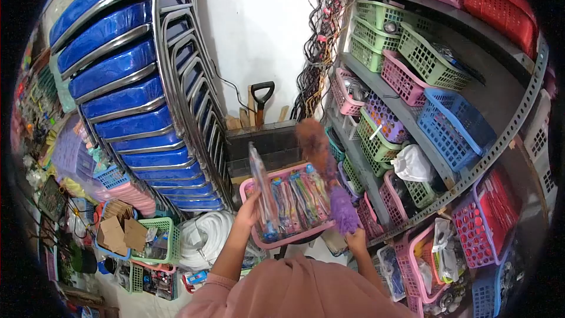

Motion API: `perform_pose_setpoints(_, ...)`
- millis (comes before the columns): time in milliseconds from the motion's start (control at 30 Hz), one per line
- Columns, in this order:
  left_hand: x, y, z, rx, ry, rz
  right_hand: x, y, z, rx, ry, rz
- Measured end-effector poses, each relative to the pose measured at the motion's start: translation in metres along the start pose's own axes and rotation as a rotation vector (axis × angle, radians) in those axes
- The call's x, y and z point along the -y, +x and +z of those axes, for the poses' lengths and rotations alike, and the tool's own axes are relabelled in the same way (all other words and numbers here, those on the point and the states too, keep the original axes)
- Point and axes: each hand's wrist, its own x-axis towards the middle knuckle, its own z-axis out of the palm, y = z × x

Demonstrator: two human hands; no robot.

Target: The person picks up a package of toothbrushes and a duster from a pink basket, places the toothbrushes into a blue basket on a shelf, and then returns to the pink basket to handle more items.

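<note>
My left hand [249, 211] is closed around a long, slim packet in clear plastic [263, 188], held upright with something blue at its lower end. Closed on the lower end of a fluffy duster [344, 207], my right hand [355, 239] is at the right; the duster is purple below and brown above, its top smeared by motion. Between the hands is a pink basket [300, 237] with several colourful long packets [300, 197] lying side by side in it. The duster passes over the basket's right side and hides part of it.
Tall stacked blue chairs [132, 88] with metal frames stand at the left. At the right, a grey metal shelf [406, 121] holds several plastic baskets. A white coiled hose [203, 238] and a green basket [170, 241] lie low at the left. A black-handled tool [261, 97] leans by the wall.
</note>
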Motion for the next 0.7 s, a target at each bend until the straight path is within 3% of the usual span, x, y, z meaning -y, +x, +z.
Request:
perform_pose_setpoints(100,0.01,0.0,0.005,-0.115,0.137,-0.031,0.011,0.002,-0.004,-0.055,0.154,0.062)
perform_pose_setpoints(167,0.016,0.005,0.002,-0.027,0.238,-0.073,0.017,0.008,-0.009,-0.107,0.066,-0.144)
perform_pose_setpoints(200,0.021,0.014,-0.017,-0.047,0.304,-0.143,0.02,0.01,-0.016,-0.112,0.065,-0.141)
perform_pose_setpoints(233,0.026,0.018,-0.026,-0.043,0.307,-0.148,0.027,0.011,-0.026,0.006,-0.12,-0.134)
perform_pose_setpoints(267,0.029,0.02,-0.031,0.022,0.499,-0.047,0.032,0.013,-0.033,0.127,-0.304,-0.126)
perform_pose_setpoints(300,0.031,0.021,-0.036,0.086,0.688,0.057,0.034,0.016,-0.038,0.125,-0.304,-0.123)
perform_pose_setpoints(333,0.026,0.013,-0.025,0.009,0.784,-0.063,0.036,0.02,-0.041,0.144,-0.393,-0.129)
perform_pose_setpoints(433,0.019,-0.006,0.009,0.029,0.907,-0.01,0.025,0.022,-0.034,0.13,-0.496,-0.085)
perform_pose_setpoints(600,0.031,0.019,-0.051,-0.024,0.917,-0.085,0.027,0.012,-0.026,0.135,-0.464,-0.05)
perform_pose_setpoints(667,0.02,0.014,-0.043,0.18,0.92,-0.062,0.024,0.01,-0.03,0.252,-0.549,-0.1)
perform_pose_setpoints(700,0.019,0.01,-0.038,0.176,0.919,-0.059,0.023,0.011,-0.028,0.255,-0.548,-0.104)
